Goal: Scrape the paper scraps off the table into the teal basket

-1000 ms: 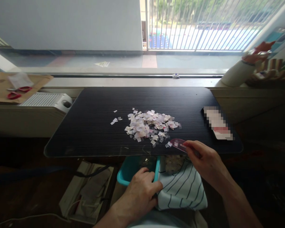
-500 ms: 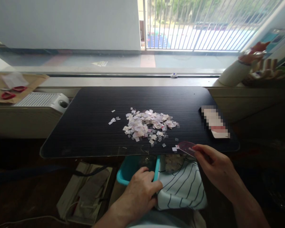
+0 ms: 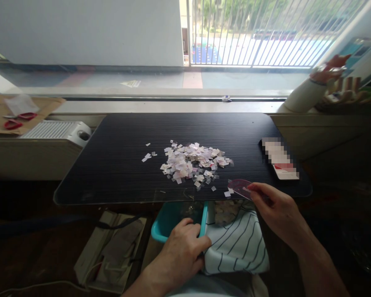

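Observation:
My right hand (image 3: 273, 206) pinches a thin, see-through pink plastic piece with a rounded end (image 3: 239, 187). Its far end is over the front right of the dark table (image 3: 120, 136), close to a few loose white squares (image 3: 228, 193). A heap of small white and clear squares (image 3: 185, 161) lies mid-table. Below the front edge, my left hand (image 3: 185, 243) is closed over the rim of a turquoise tub (image 3: 160, 231), where it meets a pale striped container (image 3: 238, 243). The left fingertips are partly hidden. More small bits show inside the striped container (image 3: 227, 212).
A phone-like flat object (image 3: 286, 171), partly blurred out, lies at the table's right. Red-handled scissors (image 3: 18, 119) rest on brown paper at left, above a white radiator (image 3: 55, 130). A pale vase-like figure (image 3: 306, 95) stands on the sill. An open box (image 3: 111, 251) is on the floor.
My right hand has moved slightly up and left with the pink plastic piece, whose end has lifted away from the loose white squares. My left hand stays in place.

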`<state>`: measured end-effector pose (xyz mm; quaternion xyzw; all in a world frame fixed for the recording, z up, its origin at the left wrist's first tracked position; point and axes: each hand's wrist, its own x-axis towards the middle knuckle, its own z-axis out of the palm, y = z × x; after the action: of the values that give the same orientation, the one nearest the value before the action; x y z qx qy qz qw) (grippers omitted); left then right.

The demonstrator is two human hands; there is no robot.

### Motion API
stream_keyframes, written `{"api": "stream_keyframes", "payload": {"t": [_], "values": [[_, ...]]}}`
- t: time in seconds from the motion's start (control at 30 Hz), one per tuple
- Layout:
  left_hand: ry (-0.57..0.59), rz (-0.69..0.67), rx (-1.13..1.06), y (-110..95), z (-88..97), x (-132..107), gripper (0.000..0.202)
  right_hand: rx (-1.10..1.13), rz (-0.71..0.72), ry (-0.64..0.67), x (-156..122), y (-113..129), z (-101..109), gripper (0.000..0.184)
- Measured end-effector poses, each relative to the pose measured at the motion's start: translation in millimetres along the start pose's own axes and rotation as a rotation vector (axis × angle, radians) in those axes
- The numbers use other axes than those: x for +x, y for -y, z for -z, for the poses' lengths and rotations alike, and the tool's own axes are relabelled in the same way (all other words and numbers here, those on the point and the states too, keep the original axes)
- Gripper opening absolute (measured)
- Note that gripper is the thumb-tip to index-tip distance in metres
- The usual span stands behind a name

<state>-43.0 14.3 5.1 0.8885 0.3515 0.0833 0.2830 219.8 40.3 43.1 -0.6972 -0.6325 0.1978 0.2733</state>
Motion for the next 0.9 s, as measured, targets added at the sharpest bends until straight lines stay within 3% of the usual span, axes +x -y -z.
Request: {"api": "stream_keyframes", "payload": {"t": [0.17, 0.3, 0.6, 0.9], "values": [[0.018, 0.004, 0.01, 1.4, -2.8, 1.3, 0.011, 0.022, 0.026, 0.059, -0.6, 3.4, -10.6, 0.018], [0.017, -0.005, 0.004, 1.7, -3.1, 0.3, 0.013, 0.047, 0.082, 0.006, 9.8, 8.5, -21.5, 0.02], [0.019, 0.029, -0.012, 2.2, -0.8, -2.3, 0.012, -0.085, 0.101, -0.035, -9.5, -9.2, 2.5, 0.016], [0.044, 0.014, 0.006, 3.1, -1.9, -0.9, 0.013, 0.007, 0.143, 0.068, -3.1, 24.3, -11.5, 0.019]]}}
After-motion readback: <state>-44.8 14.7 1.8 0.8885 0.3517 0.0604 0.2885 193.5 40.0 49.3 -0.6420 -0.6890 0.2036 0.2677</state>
